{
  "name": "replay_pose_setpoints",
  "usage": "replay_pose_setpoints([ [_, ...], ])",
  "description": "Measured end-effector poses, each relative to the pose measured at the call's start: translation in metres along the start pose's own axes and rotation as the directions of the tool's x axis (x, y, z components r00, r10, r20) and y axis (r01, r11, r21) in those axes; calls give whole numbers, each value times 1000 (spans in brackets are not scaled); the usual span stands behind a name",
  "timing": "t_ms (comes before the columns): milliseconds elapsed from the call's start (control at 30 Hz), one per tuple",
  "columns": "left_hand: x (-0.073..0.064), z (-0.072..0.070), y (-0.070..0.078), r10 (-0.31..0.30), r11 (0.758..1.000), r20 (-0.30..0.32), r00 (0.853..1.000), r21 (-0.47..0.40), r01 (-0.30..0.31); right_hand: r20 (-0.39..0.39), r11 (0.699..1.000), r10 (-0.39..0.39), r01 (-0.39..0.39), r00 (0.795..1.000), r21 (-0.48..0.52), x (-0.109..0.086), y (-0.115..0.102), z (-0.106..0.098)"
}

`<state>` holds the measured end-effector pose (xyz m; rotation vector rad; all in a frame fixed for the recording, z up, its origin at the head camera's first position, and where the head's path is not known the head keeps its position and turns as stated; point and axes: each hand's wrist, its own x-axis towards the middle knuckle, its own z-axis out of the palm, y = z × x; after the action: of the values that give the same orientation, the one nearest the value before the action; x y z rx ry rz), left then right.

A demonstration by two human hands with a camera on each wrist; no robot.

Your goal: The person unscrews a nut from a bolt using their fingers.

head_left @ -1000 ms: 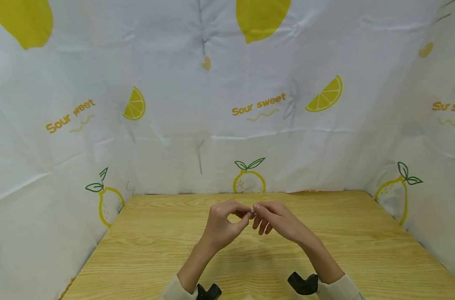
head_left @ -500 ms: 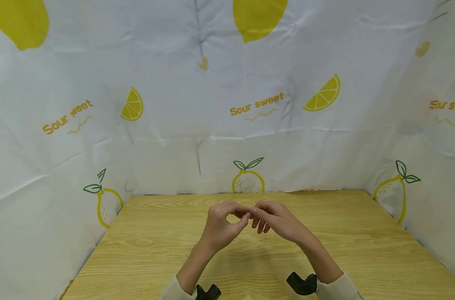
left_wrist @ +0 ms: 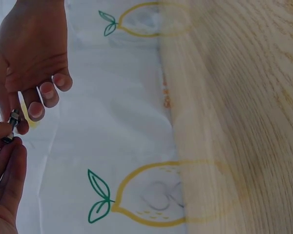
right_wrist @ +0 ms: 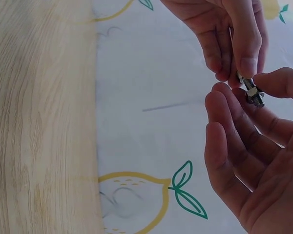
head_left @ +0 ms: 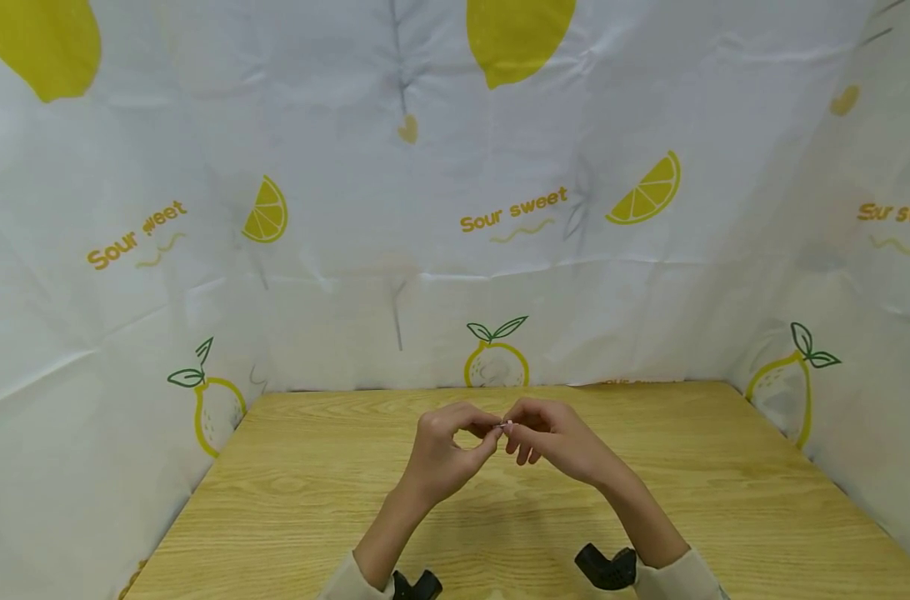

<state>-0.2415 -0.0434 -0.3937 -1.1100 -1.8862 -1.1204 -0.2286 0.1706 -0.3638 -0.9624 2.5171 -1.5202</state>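
Observation:
A small metal bolt (right_wrist: 260, 102) with a hex nut (right_wrist: 252, 92) threaded on it is held above the table, between both hands. My left hand (head_left: 443, 454) pinches the bolt's head end between thumb and fingertips, which mostly hide that end. From the other side, my right hand (head_left: 563, 442) has its thumb and index finger around the nut, the index finger lying behind it. The other right fingers are loosely bent, apart from the bolt. In the left wrist view the bolt (left_wrist: 13, 118) shows dark between the two hands' fingertips.
A wood-grain table (head_left: 312, 483) lies under the hands. White cloth (head_left: 335, 317) printed with lemons surrounds it at the back and sides. Black wrist mounts (head_left: 607, 568) sit by the pale sleeves (head_left: 680, 575).
The left hand stays almost still. The right thumb and index finger shift slightly at the bolt: closer to the left fingertips half a second ago, now a little bent with the metal showing.

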Motion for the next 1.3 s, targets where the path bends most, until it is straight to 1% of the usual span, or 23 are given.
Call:
replay_pose_setpoints([
  [267, 0, 0, 0, -14, 1000, 5, 1000, -2, 14, -7, 1000, -7, 7, 1000, 6, 0, -1, 0],
  [400, -1, 0, -1, -11, 1000, 2, 1000, -5, 11, -13, 1000, -11, 12, 1000, 18, -1, -1, 0],
  [733, -1, 0, -1, -35, 999, 6, 999, -18, 35, -40, 1000, -3, 3, 999, 0, 0, -1, 1],
  [900, -2, 0, -1, -50, 999, 10, 999, -10, 50, -46, 1000, -24, 24, 999, 2, 1, 1, 1],
  [1000, -2, 0, 0, -47, 999, 9, 999, -8, 47, -42, 999, -33, 33, 999, -8, 1, 2, 1],
  [1133, -1, 0, 1, -28, 1000, 5, 1000, -3, 28, -24, 1000, -16, 15, 1000, -21, 1, 2, 1],
  [1300, 0, 1, 1, -6, 1000, -1, 1000, 10, 6, -1, 999, 35, -35, 999, -23, 1, 1, 0],
])
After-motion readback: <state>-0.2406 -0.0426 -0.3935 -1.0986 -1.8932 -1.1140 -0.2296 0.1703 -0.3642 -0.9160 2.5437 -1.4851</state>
